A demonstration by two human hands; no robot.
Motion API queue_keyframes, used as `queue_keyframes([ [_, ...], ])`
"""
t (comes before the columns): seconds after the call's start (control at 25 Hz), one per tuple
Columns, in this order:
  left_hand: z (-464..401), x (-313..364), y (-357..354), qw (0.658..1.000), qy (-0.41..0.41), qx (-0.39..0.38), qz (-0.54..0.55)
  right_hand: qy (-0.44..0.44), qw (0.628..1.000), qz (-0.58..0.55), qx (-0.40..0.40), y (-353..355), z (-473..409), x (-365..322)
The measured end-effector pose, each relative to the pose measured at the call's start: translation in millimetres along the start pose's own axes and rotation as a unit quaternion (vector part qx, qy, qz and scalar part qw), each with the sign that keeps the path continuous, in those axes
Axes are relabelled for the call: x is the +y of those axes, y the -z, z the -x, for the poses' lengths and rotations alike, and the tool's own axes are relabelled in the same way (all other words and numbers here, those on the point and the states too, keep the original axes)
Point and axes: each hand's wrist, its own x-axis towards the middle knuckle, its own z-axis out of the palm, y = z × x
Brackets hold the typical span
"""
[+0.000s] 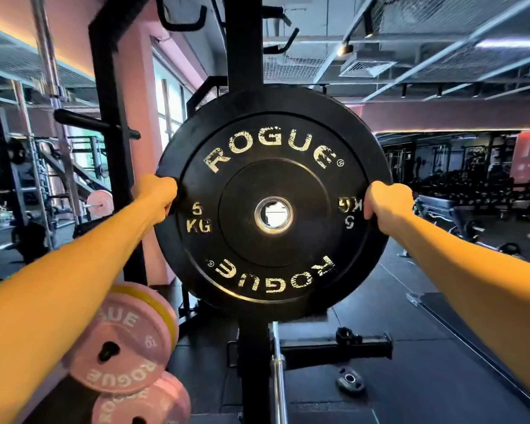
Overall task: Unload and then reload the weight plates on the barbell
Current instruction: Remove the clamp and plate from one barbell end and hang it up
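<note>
From the head camera I see the black plate [273, 206], marked ROGUE and 5 KG, held up on edge at arm's length, its face toward me and its steel-ringed centre hole open. My left hand [155, 194] grips its left rim, fingers curled around the edge; my right hand [386, 205] grips the right rim the same way, covering part of the lettering there.

Directly behind the plate stands the black rack upright [244, 41], which blocks the way straight ahead. Below the plate the barbell sleeve [279, 377] runs toward me, with a black collar [348, 335] on a horizontal peg beside it. A small plate [349, 379] lies flat on the floor. At lower left, pink plates [120, 344] hang on storage pegs, close under my left forearm.
</note>
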Motion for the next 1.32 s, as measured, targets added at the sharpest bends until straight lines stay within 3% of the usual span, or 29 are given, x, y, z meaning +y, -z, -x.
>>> queue_keyframes([
  [0.32,-13,6,47,0.999,0.008,0.033,-0.033,0.006,0.999,-0.011,-0.032,-25,20,-13],
  [0.8,-33,-29,189,0.989,0.038,0.114,-0.081,0.007,0.988,-0.033,-0.151,-119,99,-46],
  [1.0,-94,-60,245,0.984,0.049,0.144,-0.097,0.017,0.988,-0.028,-0.152,-193,149,-67],
  [1.32,-230,-126,316,0.992,0.044,0.084,-0.085,0.002,0.995,-0.009,-0.103,-320,227,-96],
])
